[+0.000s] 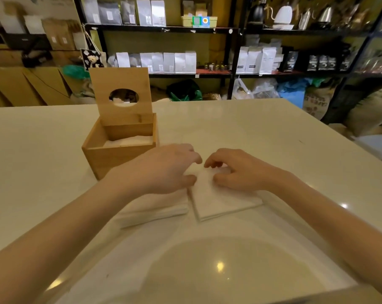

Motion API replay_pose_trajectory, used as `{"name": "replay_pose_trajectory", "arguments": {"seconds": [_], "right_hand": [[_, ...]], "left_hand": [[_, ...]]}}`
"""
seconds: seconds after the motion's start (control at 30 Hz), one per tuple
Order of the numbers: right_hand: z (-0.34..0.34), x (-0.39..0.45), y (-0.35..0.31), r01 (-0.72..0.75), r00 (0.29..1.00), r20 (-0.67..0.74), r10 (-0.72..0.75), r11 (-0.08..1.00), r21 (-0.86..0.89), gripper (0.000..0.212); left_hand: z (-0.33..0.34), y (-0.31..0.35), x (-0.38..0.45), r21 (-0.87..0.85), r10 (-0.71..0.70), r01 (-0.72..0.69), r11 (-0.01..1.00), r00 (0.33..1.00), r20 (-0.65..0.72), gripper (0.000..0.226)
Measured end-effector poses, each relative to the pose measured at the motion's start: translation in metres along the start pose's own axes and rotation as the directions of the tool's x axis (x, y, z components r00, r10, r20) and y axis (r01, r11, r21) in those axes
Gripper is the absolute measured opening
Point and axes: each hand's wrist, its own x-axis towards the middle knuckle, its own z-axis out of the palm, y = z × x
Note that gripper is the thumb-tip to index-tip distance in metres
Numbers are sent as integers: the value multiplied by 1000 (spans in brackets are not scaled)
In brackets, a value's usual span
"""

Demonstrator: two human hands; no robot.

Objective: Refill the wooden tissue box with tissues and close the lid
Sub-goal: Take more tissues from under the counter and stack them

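A wooden tissue box (111,156) stands on the pale table (262,137), left of centre. Its hinged lid (122,80) with an oval hole stands upright, and white tissues (130,140) lie inside. Two stacks of white folded tissues lie side by side in front of me: a left stack (155,209) and a right stack (218,200). My left hand (165,170) rests on the far end of the left stack, fingers curled toward the right one. My right hand (236,170) presses on the right stack's far end, fingertips bent into the tissues.
Black metal shelves (185,29) with white and dark bags, kettles and jars line the back wall. Cardboard boxes (32,84) stand at the left, sacks and plastic bags on the floor behind the table. The table's right edge (348,137) runs diagonally.
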Motion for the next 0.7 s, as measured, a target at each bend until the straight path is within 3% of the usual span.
{"name": "replay_pose_trajectory", "arguments": {"seconds": [0.17, 0.37, 0.7], "right_hand": [[-19, -5, 12, 6, 997, -71, -2, 998, 67, 41], [-11, -14, 21, -21, 992, 129, 8, 994, 105, 67], [-12, -19, 17, -4, 995, 98, 3, 1000, 8, 55]], "left_hand": [[6, 1, 22, -75, 30, -26, 997, 999, 44, 52], [19, -5, 37, -12, -3, 4, 1000, 990, 142, 53], [21, 2, 42, -106, 19, -4, 994, 990, 143, 32]]}}
